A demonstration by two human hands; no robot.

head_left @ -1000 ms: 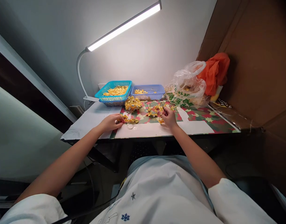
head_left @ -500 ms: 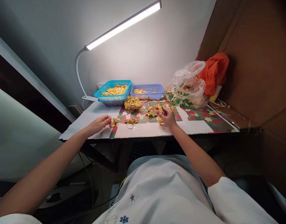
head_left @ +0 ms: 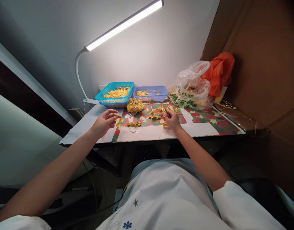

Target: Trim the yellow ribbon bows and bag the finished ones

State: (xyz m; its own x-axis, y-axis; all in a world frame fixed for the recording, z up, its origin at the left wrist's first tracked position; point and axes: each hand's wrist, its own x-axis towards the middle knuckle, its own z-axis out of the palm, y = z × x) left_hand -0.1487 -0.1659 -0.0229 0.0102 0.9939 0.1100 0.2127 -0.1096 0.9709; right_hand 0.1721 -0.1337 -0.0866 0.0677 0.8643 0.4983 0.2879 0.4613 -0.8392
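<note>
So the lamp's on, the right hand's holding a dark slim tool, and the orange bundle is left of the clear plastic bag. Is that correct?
Not quite: the orange bundle is right of the clear plastic bag, as the head view shows. The rest stands: the lamp is on and the right hand holds a dark slim tool.

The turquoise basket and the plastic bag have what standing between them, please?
In the head view, a lavender-blue basket holding yellow pieces stands between them.
</note>
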